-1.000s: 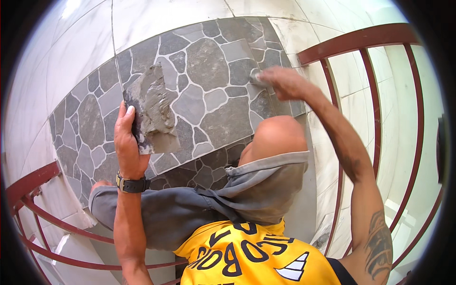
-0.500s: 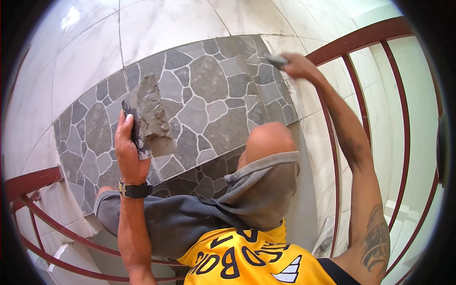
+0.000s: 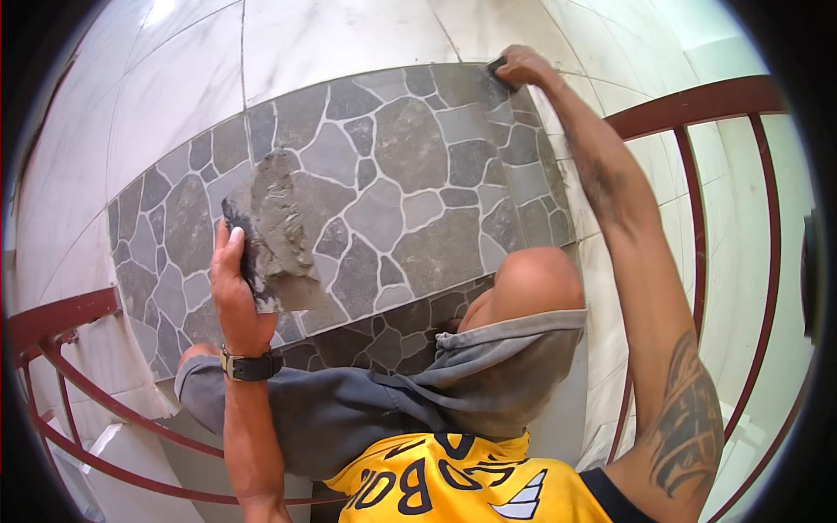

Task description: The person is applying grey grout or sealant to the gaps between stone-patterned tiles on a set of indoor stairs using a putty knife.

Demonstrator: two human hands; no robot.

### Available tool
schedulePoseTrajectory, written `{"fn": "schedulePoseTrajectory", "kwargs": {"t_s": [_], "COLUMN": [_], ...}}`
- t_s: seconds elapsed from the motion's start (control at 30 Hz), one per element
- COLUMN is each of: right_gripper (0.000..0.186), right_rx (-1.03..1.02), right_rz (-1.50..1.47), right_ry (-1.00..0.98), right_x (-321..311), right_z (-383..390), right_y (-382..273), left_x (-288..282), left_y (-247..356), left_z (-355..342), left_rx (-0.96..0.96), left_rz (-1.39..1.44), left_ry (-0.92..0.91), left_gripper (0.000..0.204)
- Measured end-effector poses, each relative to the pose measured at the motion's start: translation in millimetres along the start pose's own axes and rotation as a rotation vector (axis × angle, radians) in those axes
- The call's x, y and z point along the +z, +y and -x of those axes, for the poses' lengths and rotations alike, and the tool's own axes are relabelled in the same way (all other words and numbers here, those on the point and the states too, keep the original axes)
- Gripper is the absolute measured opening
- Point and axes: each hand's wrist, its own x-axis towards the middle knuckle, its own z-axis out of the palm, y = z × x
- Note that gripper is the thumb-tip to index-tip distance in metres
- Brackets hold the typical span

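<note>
My left hand [image 3: 237, 292], with a dark watch on its wrist, is closed on the edge of a flat metal plate [image 3: 301, 298]. A thick, wet grey heap of mortar [image 3: 282, 218] lies along that plate. At the far right corner of the stone-patterned tile floor [image 3: 410, 148], my right hand [image 3: 527, 68] is closed on a small dark scraper [image 3: 500, 71]. The scraper is at the tile edge beside the white marbled wall; its working edge is mostly hidden. Pale joints run between the grey stone shapes.
White marbled wall tiles [image 3: 349, 44] rise behind the patterned floor. A dark red railing [image 3: 697, 105] stands on the right, and another red railing [image 3: 65, 324] at lower left. My bent knee [image 3: 540, 281] is over the near edge, above a lower patterned step [image 3: 349, 344].
My right hand has moved up and slightly left with the scraper, reaching the far corner. My left hand still holds the mortar-laden plate. The whole view has shifted a little.
</note>
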Motion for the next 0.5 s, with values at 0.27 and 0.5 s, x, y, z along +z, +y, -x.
{"fn": "schedulePoseTrajectory", "kwargs": {"t_s": [0.27,0.5], "right_gripper": [0.023,0.03], "right_rx": [-0.05,0.309], "right_rz": [-0.516,-0.395], "right_ry": [-0.343,-0.076], "right_x": [-35,-18], "right_z": [43,-10], "right_y": [-82,-38], "left_x": [-8,-4], "left_y": [-7,3], "left_z": [-19,6], "left_rx": [0.046,0.014], "left_rz": [-0.032,-0.062], "left_ry": [-0.018,-0.028], "left_gripper": [0.049,0.051]}}
